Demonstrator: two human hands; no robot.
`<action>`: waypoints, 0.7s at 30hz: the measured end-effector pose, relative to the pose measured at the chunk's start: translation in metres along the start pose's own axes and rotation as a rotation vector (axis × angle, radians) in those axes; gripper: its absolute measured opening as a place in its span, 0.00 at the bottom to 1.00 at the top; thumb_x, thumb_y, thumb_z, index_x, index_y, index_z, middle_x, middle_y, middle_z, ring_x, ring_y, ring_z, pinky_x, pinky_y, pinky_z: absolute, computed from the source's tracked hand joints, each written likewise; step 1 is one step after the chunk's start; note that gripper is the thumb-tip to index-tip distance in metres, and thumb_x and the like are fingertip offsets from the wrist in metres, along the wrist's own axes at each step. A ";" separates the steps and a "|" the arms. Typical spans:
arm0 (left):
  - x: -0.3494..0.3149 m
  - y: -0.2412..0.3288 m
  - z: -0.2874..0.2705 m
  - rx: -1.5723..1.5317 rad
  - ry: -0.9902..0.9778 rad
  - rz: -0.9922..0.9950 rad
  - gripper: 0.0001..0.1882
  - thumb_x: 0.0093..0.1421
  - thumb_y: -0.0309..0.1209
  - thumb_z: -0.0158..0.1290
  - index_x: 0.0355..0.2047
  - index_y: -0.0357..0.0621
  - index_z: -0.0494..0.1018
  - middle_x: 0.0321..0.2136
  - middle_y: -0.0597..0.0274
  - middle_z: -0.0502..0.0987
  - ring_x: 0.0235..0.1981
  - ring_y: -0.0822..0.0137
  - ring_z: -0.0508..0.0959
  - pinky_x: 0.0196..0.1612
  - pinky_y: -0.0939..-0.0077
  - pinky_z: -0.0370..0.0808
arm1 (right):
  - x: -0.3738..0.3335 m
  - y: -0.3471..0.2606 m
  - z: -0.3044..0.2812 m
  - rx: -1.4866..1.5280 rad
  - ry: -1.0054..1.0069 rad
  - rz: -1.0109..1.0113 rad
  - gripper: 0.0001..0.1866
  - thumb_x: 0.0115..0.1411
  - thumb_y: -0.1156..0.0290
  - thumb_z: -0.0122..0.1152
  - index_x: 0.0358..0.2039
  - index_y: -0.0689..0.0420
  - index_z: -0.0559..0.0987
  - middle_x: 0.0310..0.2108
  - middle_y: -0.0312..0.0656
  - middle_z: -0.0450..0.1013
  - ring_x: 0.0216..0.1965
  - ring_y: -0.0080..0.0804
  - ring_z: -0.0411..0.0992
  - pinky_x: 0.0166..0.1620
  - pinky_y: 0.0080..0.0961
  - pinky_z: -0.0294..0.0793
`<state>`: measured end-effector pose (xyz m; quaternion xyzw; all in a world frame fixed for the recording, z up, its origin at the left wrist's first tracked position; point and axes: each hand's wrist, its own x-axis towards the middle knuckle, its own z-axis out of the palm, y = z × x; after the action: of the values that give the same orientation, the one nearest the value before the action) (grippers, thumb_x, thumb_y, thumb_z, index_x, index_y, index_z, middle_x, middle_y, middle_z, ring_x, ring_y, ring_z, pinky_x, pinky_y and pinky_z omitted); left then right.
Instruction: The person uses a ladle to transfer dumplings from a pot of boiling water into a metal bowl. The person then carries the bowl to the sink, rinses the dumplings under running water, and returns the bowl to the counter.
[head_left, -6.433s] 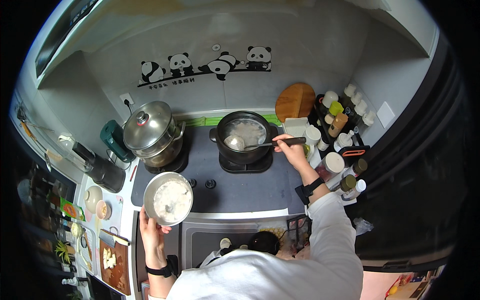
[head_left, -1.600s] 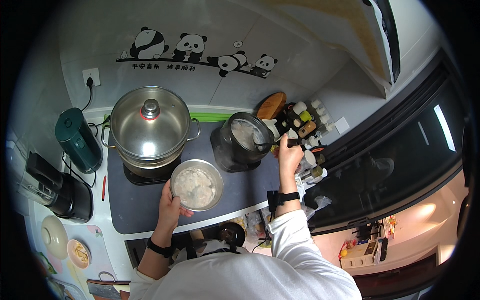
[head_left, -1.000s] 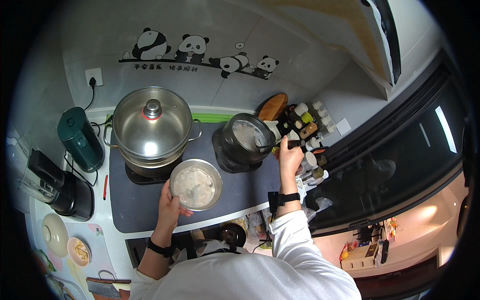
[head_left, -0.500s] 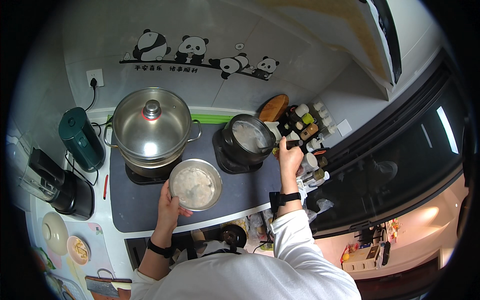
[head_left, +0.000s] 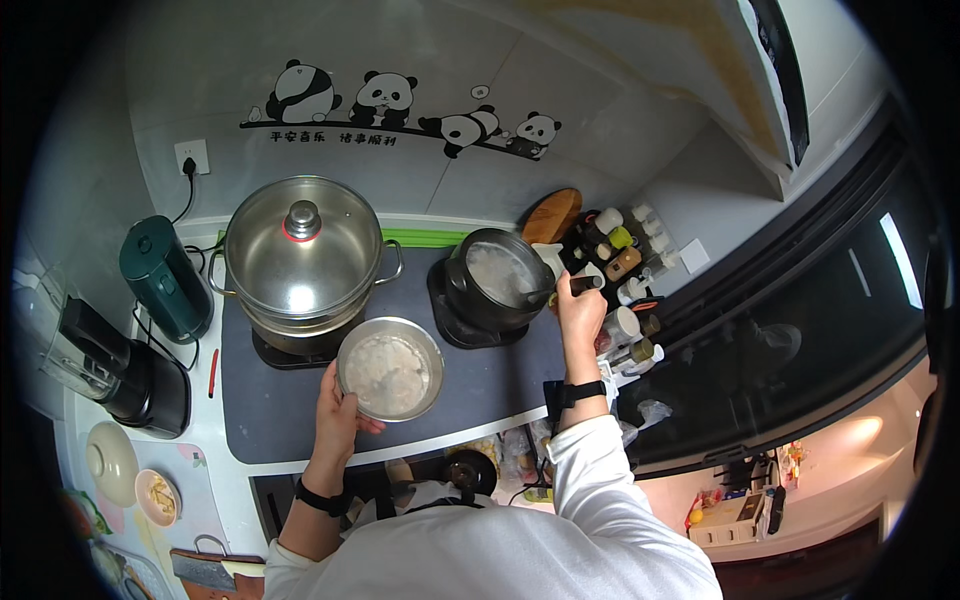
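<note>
My left hand (head_left: 338,412) grips the rim of a round steel bowl (head_left: 437,378) from its lower left. The bowl holds pale, cloudy food (head_left: 388,375) and hangs over the front of the counter mat. In my right hand (head_left: 580,310) is a black-handled ladle (head_left: 590,284), fingers closed round the handle. Its head reaches the right side of a dark pot (head_left: 488,318), where I cannot make out its shape. Inside the pot is a whitish, steaming mixture (head_left: 500,272). The pot stands on a black burner (head_left: 440,318), right of the bowl.
A large steel pot (head_left: 262,245) with a lid stands at the left on another burner. Beyond it are a green kettle (head_left: 165,280) and a black blender (head_left: 150,390). Seasoning bottles (head_left: 622,322) crowd the right. A cleaver (head_left: 203,570) lies at lower left, near a small bowl (head_left: 158,497).
The dark ladle head has shifted slightly right within the pot, toward its rim. My left hand and the steel bowl stay nearly in place.
</note>
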<state>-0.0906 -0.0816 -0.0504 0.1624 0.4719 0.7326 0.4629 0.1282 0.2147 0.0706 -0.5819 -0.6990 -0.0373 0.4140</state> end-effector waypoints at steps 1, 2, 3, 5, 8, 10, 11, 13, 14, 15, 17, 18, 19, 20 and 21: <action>0.000 0.000 0.000 -0.005 -0.003 0.016 0.32 0.60 0.18 0.32 0.66 0.42 0.45 0.50 0.44 0.71 0.17 0.66 0.78 0.15 0.81 0.76 | 0.000 -0.001 0.000 -0.002 0.016 -0.026 0.24 0.53 0.54 0.63 0.19 0.68 0.80 0.19 0.58 0.74 0.25 0.54 0.76 0.33 0.41 0.76; 0.001 0.000 0.000 -0.003 -0.002 -0.006 0.32 0.60 0.17 0.32 0.66 0.42 0.44 0.50 0.43 0.70 0.17 0.65 0.78 0.15 0.81 0.77 | 0.000 -0.002 -0.001 0.008 0.026 -0.052 0.24 0.53 0.54 0.64 0.19 0.68 0.80 0.19 0.58 0.74 0.25 0.54 0.75 0.33 0.41 0.76; 0.002 0.000 -0.001 -0.011 -0.007 -0.010 0.33 0.60 0.17 0.32 0.66 0.43 0.43 0.51 0.42 0.69 0.17 0.64 0.78 0.15 0.80 0.77 | 0.000 -0.003 -0.002 -0.008 0.013 -0.048 0.24 0.53 0.55 0.64 0.19 0.68 0.80 0.18 0.58 0.74 0.24 0.54 0.75 0.33 0.40 0.76; 0.002 -0.001 -0.002 -0.019 -0.012 -0.011 0.33 0.60 0.16 0.31 0.66 0.43 0.41 0.51 0.41 0.69 0.18 0.62 0.79 0.15 0.79 0.78 | 0.001 -0.004 -0.004 -0.016 -0.024 -0.038 0.24 0.53 0.55 0.64 0.19 0.68 0.80 0.18 0.57 0.74 0.24 0.54 0.75 0.33 0.40 0.76; 0.002 -0.001 -0.001 -0.014 -0.009 -0.009 0.33 0.60 0.16 0.31 0.66 0.44 0.41 0.51 0.41 0.69 0.18 0.62 0.79 0.16 0.79 0.78 | 0.003 -0.005 -0.002 0.012 -0.005 -0.092 0.23 0.53 0.55 0.63 0.18 0.67 0.80 0.16 0.54 0.73 0.23 0.52 0.76 0.32 0.39 0.76; 0.002 0.000 -0.001 -0.022 -0.006 0.001 0.33 0.60 0.16 0.31 0.66 0.44 0.42 0.51 0.41 0.69 0.18 0.62 0.79 0.16 0.79 0.78 | 0.005 -0.004 -0.001 0.046 -0.033 -0.082 0.23 0.53 0.55 0.63 0.18 0.65 0.80 0.14 0.52 0.73 0.22 0.51 0.76 0.32 0.38 0.76; 0.002 0.000 0.000 -0.011 -0.001 -0.010 0.33 0.60 0.16 0.31 0.66 0.44 0.42 0.51 0.41 0.69 0.18 0.62 0.79 0.16 0.79 0.78 | 0.006 -0.004 0.000 0.085 -0.057 -0.065 0.23 0.54 0.55 0.63 0.18 0.65 0.80 0.14 0.51 0.73 0.22 0.50 0.76 0.32 0.38 0.76; 0.001 0.001 0.000 -0.016 0.007 -0.007 0.33 0.60 0.16 0.31 0.66 0.44 0.42 0.51 0.41 0.69 0.18 0.62 0.79 0.16 0.79 0.78 | 0.007 -0.001 0.000 0.004 -0.065 -0.087 0.21 0.55 0.54 0.62 0.20 0.62 0.82 0.13 0.49 0.73 0.21 0.45 0.77 0.31 0.34 0.76; 0.000 0.001 0.001 -0.011 0.006 -0.012 0.33 0.59 0.16 0.31 0.66 0.44 0.42 0.51 0.41 0.69 0.18 0.62 0.79 0.16 0.79 0.78 | 0.008 0.000 0.000 -0.013 -0.073 -0.108 0.21 0.55 0.54 0.61 0.21 0.61 0.82 0.13 0.48 0.73 0.21 0.42 0.77 0.30 0.32 0.76; 0.000 0.001 0.001 -0.013 0.007 -0.012 0.33 0.59 0.16 0.31 0.66 0.44 0.43 0.51 0.41 0.69 0.18 0.62 0.79 0.16 0.79 0.78 | 0.008 0.001 0.001 -0.036 -0.087 -0.091 0.20 0.55 0.54 0.61 0.21 0.60 0.82 0.13 0.47 0.73 0.20 0.41 0.77 0.30 0.31 0.76; -0.001 0.001 0.002 -0.015 0.009 -0.009 0.33 0.59 0.16 0.31 0.66 0.43 0.43 0.50 0.41 0.69 0.18 0.62 0.79 0.16 0.79 0.78 | 0.010 0.002 0.003 -0.043 -0.125 -0.082 0.19 0.56 0.55 0.60 0.22 0.60 0.82 0.12 0.45 0.73 0.20 0.39 0.77 0.29 0.30 0.76; -0.001 0.002 0.002 -0.014 0.009 -0.006 0.33 0.59 0.16 0.31 0.66 0.43 0.43 0.50 0.41 0.69 0.18 0.62 0.79 0.16 0.79 0.78 | 0.011 0.003 0.004 -0.029 -0.134 -0.074 0.19 0.56 0.55 0.60 0.23 0.59 0.82 0.12 0.45 0.74 0.20 0.39 0.77 0.29 0.29 0.76; -0.001 0.002 0.002 -0.013 0.009 -0.002 0.33 0.59 0.16 0.31 0.66 0.43 0.43 0.50 0.41 0.69 0.18 0.62 0.79 0.16 0.79 0.78 | 0.011 0.003 0.005 -0.007 -0.156 -0.059 0.18 0.56 0.56 0.60 0.23 0.59 0.82 0.13 0.45 0.74 0.20 0.38 0.77 0.29 0.29 0.76; -0.002 0.002 0.003 -0.013 0.012 -0.002 0.33 0.59 0.16 0.31 0.66 0.44 0.43 0.50 0.41 0.69 0.18 0.62 0.79 0.16 0.79 0.78 | 0.012 0.004 0.006 0.014 -0.178 -0.044 0.17 0.56 0.56 0.60 0.24 0.59 0.82 0.13 0.44 0.74 0.20 0.37 0.77 0.29 0.29 0.76; -0.002 0.002 0.003 -0.014 0.015 -0.003 0.33 0.59 0.16 0.31 0.66 0.44 0.43 0.50 0.41 0.70 0.18 0.63 0.79 0.16 0.79 0.78 | 0.012 0.004 0.006 0.018 -0.164 -0.064 0.17 0.56 0.57 0.60 0.24 0.59 0.81 0.13 0.44 0.74 0.20 0.37 0.77 0.29 0.28 0.76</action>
<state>-0.0883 -0.0819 -0.0472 0.1532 0.4705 0.7364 0.4614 0.1284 0.2287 0.0723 -0.5565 -0.7492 0.0037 0.3592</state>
